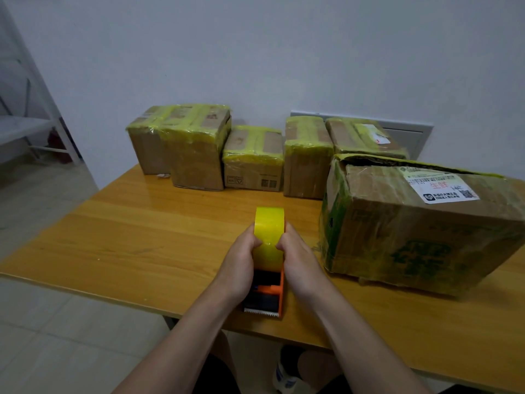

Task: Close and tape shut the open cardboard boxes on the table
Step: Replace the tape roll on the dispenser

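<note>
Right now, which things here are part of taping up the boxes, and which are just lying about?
Job: tape dispenser, gripped by left hand and right hand; large box at right, top flap gaping; taped boxes by the wall.
Lying about: small item beside those boxes; white shelf; grey wall panel.

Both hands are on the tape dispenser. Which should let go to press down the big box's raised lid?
Probably the right hand: the big box sits just to its right. The left hand would have to cross over the tape dispenser.
</note>
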Motion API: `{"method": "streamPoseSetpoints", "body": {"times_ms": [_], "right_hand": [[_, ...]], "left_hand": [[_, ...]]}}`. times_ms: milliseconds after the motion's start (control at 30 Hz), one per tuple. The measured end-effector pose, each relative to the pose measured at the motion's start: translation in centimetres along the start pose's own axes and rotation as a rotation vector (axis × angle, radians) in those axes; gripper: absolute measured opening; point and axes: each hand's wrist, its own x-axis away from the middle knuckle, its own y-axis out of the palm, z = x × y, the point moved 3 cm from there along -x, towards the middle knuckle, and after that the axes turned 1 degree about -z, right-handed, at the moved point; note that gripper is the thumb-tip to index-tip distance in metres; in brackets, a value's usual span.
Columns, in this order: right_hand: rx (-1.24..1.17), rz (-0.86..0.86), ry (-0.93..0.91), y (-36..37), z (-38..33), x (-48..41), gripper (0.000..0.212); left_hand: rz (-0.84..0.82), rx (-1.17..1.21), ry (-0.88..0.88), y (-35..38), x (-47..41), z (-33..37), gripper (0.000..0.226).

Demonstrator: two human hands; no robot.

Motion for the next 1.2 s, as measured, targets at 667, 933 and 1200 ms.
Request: {"method": "streamPoseSetpoints", "body": {"times_ms": [667,933,1200], "right_hand": [[-0.076,-0.038,-0.072,-0.5,2.5,-0.9,0.041],[-0.101,-0.063,-0.106,-0.1,3.0,-0.9,0.041],[-0.217,-0.105,-0.055,-0.4,2.6,-1.0,0.059]], "left_hand": [[0.026,0.078,0.018,0.0,-0.2,-0.8,0.044],[0.062,0.018,0.065,-0.2,-0.1,-0.5,0.036],[-0.018,-0.032,0.037,-0.8,-0.1,-0.7,0.037]]}}
